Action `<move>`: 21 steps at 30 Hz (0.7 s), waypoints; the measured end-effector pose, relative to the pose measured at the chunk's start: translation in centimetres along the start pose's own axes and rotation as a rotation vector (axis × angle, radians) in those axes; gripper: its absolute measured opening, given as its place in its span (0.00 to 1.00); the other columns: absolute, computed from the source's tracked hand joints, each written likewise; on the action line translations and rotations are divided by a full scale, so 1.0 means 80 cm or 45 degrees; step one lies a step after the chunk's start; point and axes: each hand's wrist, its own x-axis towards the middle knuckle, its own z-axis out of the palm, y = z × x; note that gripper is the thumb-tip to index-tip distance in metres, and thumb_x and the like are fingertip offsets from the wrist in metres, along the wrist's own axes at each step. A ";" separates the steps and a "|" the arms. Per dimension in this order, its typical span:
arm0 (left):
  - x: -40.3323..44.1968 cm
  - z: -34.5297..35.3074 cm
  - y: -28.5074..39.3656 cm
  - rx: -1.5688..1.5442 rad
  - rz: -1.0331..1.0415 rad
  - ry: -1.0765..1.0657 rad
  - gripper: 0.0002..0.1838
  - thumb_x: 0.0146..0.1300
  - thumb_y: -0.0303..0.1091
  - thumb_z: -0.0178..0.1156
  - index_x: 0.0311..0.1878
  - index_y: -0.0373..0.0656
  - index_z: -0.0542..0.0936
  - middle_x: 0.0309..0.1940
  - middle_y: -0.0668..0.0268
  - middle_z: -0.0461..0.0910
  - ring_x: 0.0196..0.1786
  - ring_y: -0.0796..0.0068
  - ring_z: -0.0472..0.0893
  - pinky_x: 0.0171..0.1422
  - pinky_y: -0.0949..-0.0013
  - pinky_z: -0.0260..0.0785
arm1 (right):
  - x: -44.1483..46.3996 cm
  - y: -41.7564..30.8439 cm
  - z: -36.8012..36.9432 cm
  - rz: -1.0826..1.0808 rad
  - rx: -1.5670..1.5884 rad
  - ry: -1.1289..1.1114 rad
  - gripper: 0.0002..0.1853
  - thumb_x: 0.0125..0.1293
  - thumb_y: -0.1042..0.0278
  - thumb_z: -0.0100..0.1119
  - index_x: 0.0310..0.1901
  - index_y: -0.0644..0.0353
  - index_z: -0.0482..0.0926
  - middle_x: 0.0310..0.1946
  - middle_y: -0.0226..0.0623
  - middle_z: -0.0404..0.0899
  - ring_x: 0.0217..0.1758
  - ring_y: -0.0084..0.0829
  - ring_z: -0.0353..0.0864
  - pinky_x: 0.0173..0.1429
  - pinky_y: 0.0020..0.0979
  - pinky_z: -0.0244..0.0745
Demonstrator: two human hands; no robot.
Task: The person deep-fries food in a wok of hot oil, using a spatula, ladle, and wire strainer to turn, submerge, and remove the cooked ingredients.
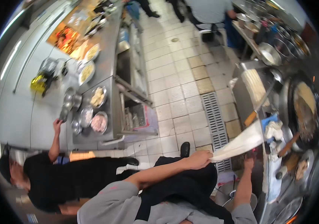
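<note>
My left hand (200, 159) is closed on one end of a long white cloth (239, 143). The cloth stretches up and right to the stove's edge, beside a crumpled white and blue rag (272, 128). My right hand (248, 162) is low at the stove's front, under the cloth and close to a small red part; its fingers are too small to make out. A ladle with a wooden handle (250, 118) lies across the stove left of a large dark wok (306, 108). Another wooden handle (289, 145) leans at the wok's near rim.
A folded white towel (254, 86) lies beyond the ladle. A metal bucket (254, 201) stands by my right arm. A floor grate (215, 121) runs along the stove. To the left, a person in black (73, 179) reaches over a steel counter (109, 93) with several bowls.
</note>
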 end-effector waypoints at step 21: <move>0.041 -0.038 -0.061 0.120 0.282 -0.323 0.10 0.58 0.33 0.54 0.38 0.37 0.74 0.32 0.50 0.75 0.37 0.47 0.75 0.41 0.53 0.66 | -0.081 -0.099 -0.233 0.169 0.513 1.220 0.31 0.57 0.63 0.56 0.61 0.65 0.61 0.49 0.59 0.68 0.53 0.55 0.68 0.57 0.41 0.64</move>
